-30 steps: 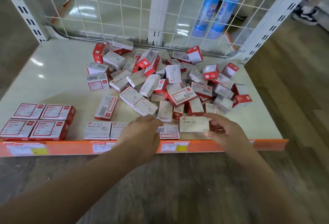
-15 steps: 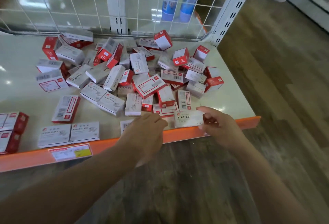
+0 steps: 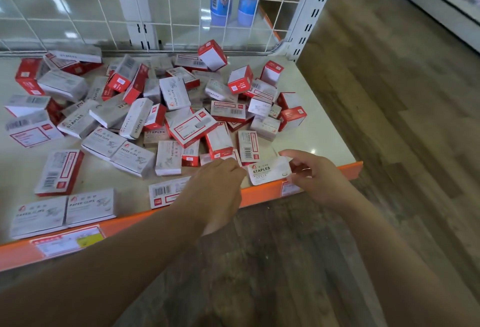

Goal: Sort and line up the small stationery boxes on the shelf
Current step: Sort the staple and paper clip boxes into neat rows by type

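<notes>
Head view: the right hand point(image 3: 320, 177) is pinching a white staples box point(image 3: 268, 171) by its right end, thumb on the far edge and fingers curled at the near one, holding it at the shelf's point(image 3: 319, 142) near right edge, above the orange lip point(image 3: 262, 191). The left hand point(image 3: 217, 191) is hanging just left of that box, fingers curled under; whether it is grasping anything cannot be told. A jumbled pile point(image 3: 166, 108) of red and white boxes is lying behind the hands. Two paper-clip boxes point(image 3: 65, 211) are sitting side by side, touching, at the near left edge.
</notes>
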`<move>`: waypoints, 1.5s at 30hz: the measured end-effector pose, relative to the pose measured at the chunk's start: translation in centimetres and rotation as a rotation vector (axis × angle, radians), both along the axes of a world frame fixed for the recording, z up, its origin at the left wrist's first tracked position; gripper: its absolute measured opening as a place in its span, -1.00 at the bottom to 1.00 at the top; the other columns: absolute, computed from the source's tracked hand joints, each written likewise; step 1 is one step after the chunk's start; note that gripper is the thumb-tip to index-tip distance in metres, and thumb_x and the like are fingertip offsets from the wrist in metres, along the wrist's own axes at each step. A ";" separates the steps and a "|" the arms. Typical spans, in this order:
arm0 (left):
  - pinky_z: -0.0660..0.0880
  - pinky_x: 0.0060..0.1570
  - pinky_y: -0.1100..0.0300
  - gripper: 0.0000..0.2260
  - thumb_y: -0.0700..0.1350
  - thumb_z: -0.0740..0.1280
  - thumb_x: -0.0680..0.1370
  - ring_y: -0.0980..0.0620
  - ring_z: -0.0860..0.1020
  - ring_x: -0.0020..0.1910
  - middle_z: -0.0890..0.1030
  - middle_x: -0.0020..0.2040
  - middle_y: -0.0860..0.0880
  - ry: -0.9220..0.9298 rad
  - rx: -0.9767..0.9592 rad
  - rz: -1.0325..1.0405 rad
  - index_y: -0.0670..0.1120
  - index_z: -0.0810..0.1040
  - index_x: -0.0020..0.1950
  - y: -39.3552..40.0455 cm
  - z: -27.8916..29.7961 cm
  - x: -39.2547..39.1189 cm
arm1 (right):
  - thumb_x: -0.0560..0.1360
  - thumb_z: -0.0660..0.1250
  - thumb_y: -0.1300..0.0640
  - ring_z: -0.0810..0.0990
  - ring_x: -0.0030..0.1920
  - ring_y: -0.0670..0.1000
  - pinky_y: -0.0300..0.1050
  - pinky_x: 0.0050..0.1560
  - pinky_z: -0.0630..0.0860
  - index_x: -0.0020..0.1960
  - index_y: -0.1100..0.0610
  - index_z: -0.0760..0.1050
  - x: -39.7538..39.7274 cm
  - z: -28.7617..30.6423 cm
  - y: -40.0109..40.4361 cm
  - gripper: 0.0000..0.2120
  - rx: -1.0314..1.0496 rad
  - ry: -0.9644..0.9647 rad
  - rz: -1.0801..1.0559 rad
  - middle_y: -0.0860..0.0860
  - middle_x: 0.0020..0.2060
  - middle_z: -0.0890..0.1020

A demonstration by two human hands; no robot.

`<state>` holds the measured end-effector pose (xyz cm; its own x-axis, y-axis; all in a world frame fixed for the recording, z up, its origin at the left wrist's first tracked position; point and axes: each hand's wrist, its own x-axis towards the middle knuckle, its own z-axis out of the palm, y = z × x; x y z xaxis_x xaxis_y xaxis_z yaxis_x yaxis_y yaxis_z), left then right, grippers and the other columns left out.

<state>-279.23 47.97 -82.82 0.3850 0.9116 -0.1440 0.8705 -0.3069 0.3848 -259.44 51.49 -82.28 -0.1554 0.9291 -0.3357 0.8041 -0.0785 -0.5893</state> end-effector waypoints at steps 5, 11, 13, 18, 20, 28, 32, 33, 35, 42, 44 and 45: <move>0.26 0.33 0.19 -0.61 -0.06 0.15 0.61 0.05 0.29 0.38 0.31 0.43 0.04 0.004 -0.010 -0.029 0.00 0.27 0.45 0.8 -0.2 1.2 | 0.57 0.19 0.28 0.41 0.06 -0.11 -0.16 0.06 0.48 0.38 -0.01 0.34 0.2 0.1 0.5 -0.58 0.000 -0.062 0.051 -0.12 0.00 0.43; 0.28 0.33 0.17 -0.60 -0.05 0.18 0.61 0.04 0.32 0.37 0.30 0.44 0.04 0.004 -0.032 -0.029 0.00 0.26 0.45 1.5 -0.4 2.1 | 0.57 0.12 0.32 0.48 0.01 -0.08 -0.46 -0.25 0.39 0.23 0.06 0.47 1.5 -0.7 1.5 -0.67 0.101 -0.119 -0.029 -0.06 0.00 0.53; 0.29 0.32 0.18 -0.59 -0.04 0.18 0.61 0.04 0.32 0.38 0.29 0.45 0.05 -0.009 -0.050 -0.010 0.00 0.25 0.45 1.5 -0.4 2.2 | 0.58 0.12 0.29 0.46 0.01 -0.10 -0.47 -0.26 0.38 0.25 0.05 0.47 1.5 -0.8 1.6 -0.68 0.103 -0.118 -0.032 -0.07 0.04 0.53; 0.29 0.31 0.21 -0.59 -0.06 0.18 0.61 0.05 0.31 0.38 0.28 0.45 0.04 -0.022 -0.069 -0.008 -0.01 0.24 0.46 1.2 -0.5 2.4 | 0.59 0.16 0.20 0.50 0.13 -0.04 -0.30 -0.08 0.45 0.32 0.05 0.42 0.4 -0.9 1.4 -0.68 0.056 -0.116 0.007 -0.01 0.18 0.53; 0.27 0.34 0.18 -0.57 -0.04 0.17 0.61 0.04 0.28 0.40 0.25 0.47 0.05 0.000 -0.079 -0.027 0.00 0.21 0.47 1.1 -0.7 2.4 | 0.58 0.19 0.19 0.48 0.05 -0.08 -0.26 -0.03 0.46 0.32 0.04 0.42 0.2 -0.8 1.5 -0.68 0.050 -0.116 0.013 0.00 0.17 0.53; 0.28 0.34 0.12 -0.54 0.00 0.15 0.62 0.02 0.20 0.45 0.14 0.51 0.05 0.037 -0.116 -0.040 0.04 0.13 0.50 0.9 -0.8 3.3 | 0.57 0.22 0.19 0.47 0.05 -0.08 -0.19 0.07 0.50 0.33 0.05 0.42 0.4 -0.8 1.2 -0.66 0.060 -0.130 -0.020 0.01 0.17 0.53; 0.27 0.35 0.11 -0.53 -0.01 0.16 0.62 0.02 0.16 0.47 0.12 0.52 0.06 0.024 -0.137 -0.038 0.05 0.12 0.50 1.0 -1.0 3.1 | 0.56 0.23 0.20 0.47 0.05 -0.08 -0.17 0.08 0.50 0.32 0.06 0.43 0.4 -0.8 1.2 -0.67 0.060 -0.139 -0.024 0.01 0.16 0.53; 0.25 0.36 0.11 -0.53 -0.02 0.15 0.62 0.02 0.15 0.47 0.11 0.52 0.06 0.023 -0.141 -0.039 0.05 0.11 0.51 1.0 -0.9 3.1 | 0.56 0.23 0.20 0.48 0.08 -0.06 -0.17 0.08 0.50 0.32 0.06 0.43 0.3 -0.7 1.2 -0.67 0.060 -0.139 -0.026 0.02 0.16 0.53; 0.22 0.38 0.09 -0.53 -0.03 0.15 0.62 0.02 0.12 0.48 0.10 0.52 0.07 0.014 -0.150 -0.035 0.05 0.11 0.51 0.9 -0.8 2.8 | 0.56 0.23 0.19 0.50 0.14 -0.02 -0.16 0.09 0.50 0.32 0.05 0.43 0.1 -0.7 1.2 -0.66 0.060 -0.153 -0.036 0.02 0.19 0.52; 0.27 0.32 0.21 -0.63 -0.07 0.12 0.63 0.09 0.28 0.41 0.28 0.45 0.08 -0.053 -0.080 0.034 0.04 0.26 0.44 0.7 0.3 0.7 | 0.54 0.26 0.20 0.44 0.23 -0.02 -0.16 0.16 0.45 0.28 0.01 0.45 -1.7 -0.1 1.2 -0.68 0.148 -0.135 -0.109 -0.02 0.25 0.47; 0.27 0.31 0.22 -0.65 -0.06 0.10 0.63 0.10 0.28 0.39 0.31 0.43 0.08 -0.056 -0.062 0.064 0.06 0.28 0.43 0.5 0.5 0.0 | 0.54 0.26 0.22 0.45 0.23 -0.02 -0.18 0.17 0.43 0.26 0.02 0.46 -2.6 0.1 1.3 -0.69 0.154 -0.111 -0.096 -0.02 0.25 0.47; 0.26 0.31 0.22 -0.66 -0.07 0.09 0.63 0.10 0.29 0.38 0.33 0.41 0.08 -0.057 -0.057 0.070 0.06 0.30 0.42 0.4 0.5 -0.4 | 0.53 0.27 0.23 0.46 0.22 -0.02 -0.18 0.18 0.43 0.25 0.04 0.47 -3.0 0.2 1.3 -0.70 0.160 -0.099 -0.086 -0.02 0.25 0.48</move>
<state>-279.65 48.40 -82.30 0.3294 0.9277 -0.1758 0.8654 -0.2222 0.4491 -262.48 52.83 -82.07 -0.0472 0.9802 -0.1924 0.8531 -0.0606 -0.5182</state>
